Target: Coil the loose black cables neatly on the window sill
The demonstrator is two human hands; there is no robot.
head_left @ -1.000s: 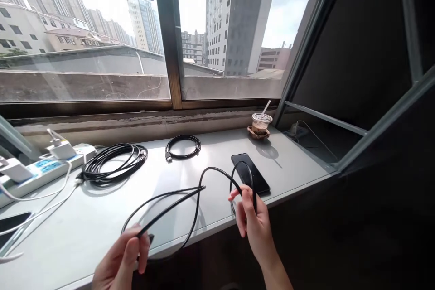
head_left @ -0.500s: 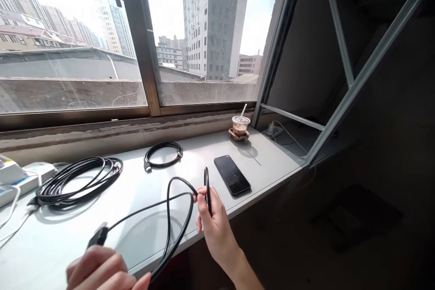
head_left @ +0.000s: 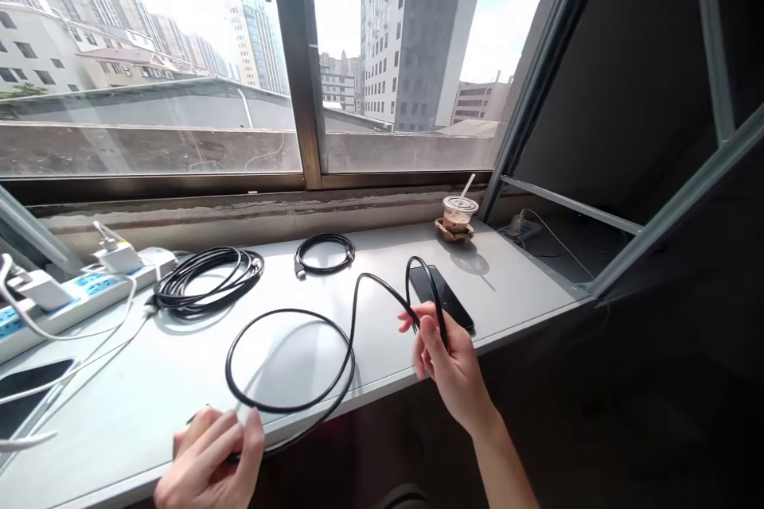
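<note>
A black cable [head_left: 292, 310] runs between my two hands and forms a wide open loop over the front of the white desk. My left hand [head_left: 212, 457], at the desk's front edge, is closed around one part of it; the connector end is mostly hidden there. Farther right, my right hand [head_left: 445, 354] pinches a small bend of the same cable between thumb and fingers. Just behind that hand lies a black smartphone [head_left: 447, 298], partly covered by the cable and fingers.
Two coiled black cables, a larger coil [head_left: 206, 282] and a smaller coil [head_left: 325, 254], lie toward the back. A white power strip [head_left: 89, 286] with chargers sits left, near another dark-screened device [head_left: 29, 390]. A drink cup [head_left: 459, 215] stands in a brown holder by the window.
The view has swung left. My left hand has drawn in its cable end, whose connector was visible before, and the cable now spreads into a wider loop. My right hand keeps its hold.
</note>
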